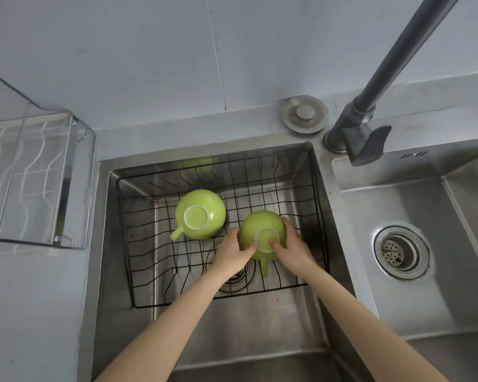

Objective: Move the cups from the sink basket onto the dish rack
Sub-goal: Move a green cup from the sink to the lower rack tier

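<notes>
Two green cups sit upside down in the black wire sink basket (127, 244). The left cup (202, 210) rests alone, its handle pointing down-left. The right cup (261, 226) has its handle pointing toward me, and both hands clasp it. My left hand (232, 253) grips its left side with the thumb on the base. My right hand (293, 248) wraps the right side. The dish rack (39, 175), clear-walled with white wire prongs, stands on the counter at the left and holds no cups.
A dark faucet (370, 119) rises at the back right of the left basin. A round metal cap (304, 113) sits behind the sink. The right basin has a drain strainer (400, 252). Grey counter surrounds the sink.
</notes>
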A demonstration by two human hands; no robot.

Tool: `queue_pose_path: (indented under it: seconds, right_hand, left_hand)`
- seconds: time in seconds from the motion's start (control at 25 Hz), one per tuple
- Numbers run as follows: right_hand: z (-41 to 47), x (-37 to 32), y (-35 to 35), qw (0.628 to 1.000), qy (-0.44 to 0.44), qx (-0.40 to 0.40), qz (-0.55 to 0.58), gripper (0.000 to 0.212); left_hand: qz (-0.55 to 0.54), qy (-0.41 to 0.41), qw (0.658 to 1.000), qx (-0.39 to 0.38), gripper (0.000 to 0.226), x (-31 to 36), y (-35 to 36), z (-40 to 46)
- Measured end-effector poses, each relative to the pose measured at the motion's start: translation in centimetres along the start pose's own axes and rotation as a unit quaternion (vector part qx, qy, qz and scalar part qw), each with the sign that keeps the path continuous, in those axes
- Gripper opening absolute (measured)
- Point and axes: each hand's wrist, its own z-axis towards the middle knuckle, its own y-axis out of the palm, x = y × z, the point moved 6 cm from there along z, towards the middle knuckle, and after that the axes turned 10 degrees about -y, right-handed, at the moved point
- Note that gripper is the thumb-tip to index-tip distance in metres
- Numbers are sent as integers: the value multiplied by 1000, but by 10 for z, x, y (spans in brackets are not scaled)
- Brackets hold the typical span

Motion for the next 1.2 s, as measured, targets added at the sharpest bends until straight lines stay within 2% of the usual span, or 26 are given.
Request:
queue_pose_path:
  seconds: [0.2, 0.56, 0.96, 1.2]
  right_hand:
    - [2, 0, -2, 999, -12, 20, 22, 64]
    - [-22, -26, -14, 998, -53, 33, 28, 60]
    - [-88, -72, -32, 988, -121, 99, 4, 62]
    - [-133, -99, -30, 977, -167, 136, -2, 60]
  left_hand:
    - [-38, -23, 999, -5, 55, 0, 1, 4]
    - [-69, -3, 998, 0, 57, 2, -13, -16]
    - [-130, 75, 989, 8, 61, 10, -52, -88]
    - [-92, 163, 982, 15, 66, 0, -73, -139]
